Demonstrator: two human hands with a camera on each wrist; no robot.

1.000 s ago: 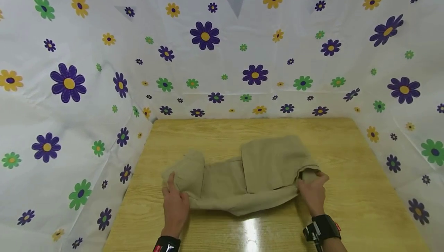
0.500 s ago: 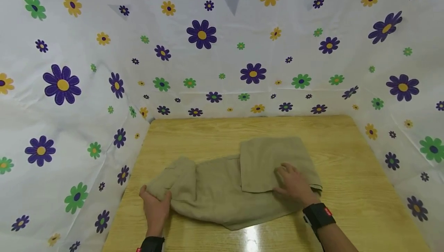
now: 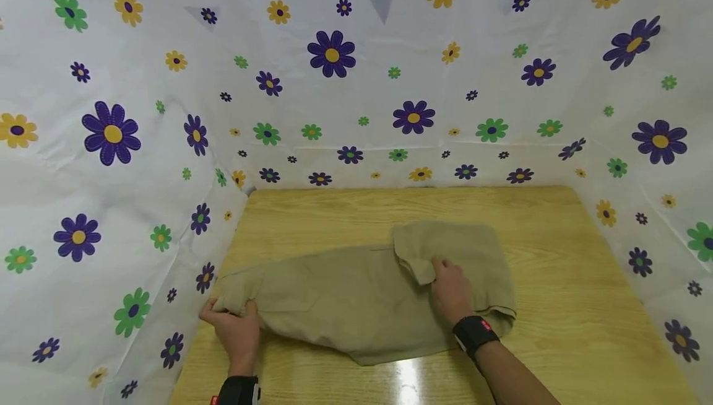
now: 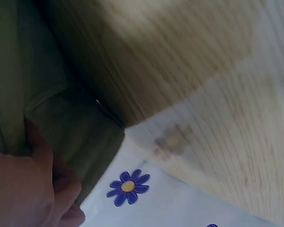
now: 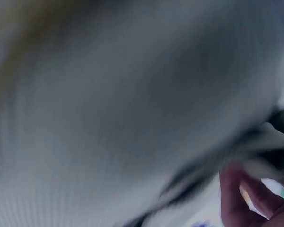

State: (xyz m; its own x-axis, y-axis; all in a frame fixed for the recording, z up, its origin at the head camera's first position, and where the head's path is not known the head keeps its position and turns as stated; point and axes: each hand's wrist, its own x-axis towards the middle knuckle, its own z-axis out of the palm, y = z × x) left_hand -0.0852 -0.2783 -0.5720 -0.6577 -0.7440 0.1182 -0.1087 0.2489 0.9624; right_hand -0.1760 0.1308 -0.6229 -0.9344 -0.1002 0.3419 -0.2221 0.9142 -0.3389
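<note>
L hand (image 3: 236, 334) is bent at the fingers & pinches the near-left corner of the beige cloth (image 3: 334, 300) btwn thumb & fingers; the L wrist view also shows the fingers curled at the cloth. R hand (image 3: 452, 290) has its fingers curled too & pinches the edge of the flap (image 3: 473, 250), whose corner is turned up beside the fingertips; the R wrist view is mostly blurred. Each wrist wears a black band (image 3: 475, 335). The cloth lies lengthwise across the table (image 3: 574, 269), w/ its L end nr the table's L edge & its R end folded over as this flap. Its near side comes to a blunt point nr the middle, & some layers show at the near-right corner. The table is wood-patterned, w/ a bright reflection in front of the cloth. Around it, L, R & behind, stands a white sheet (image 3: 289, 108) w/ purple, yellow & green flowers.
</note>
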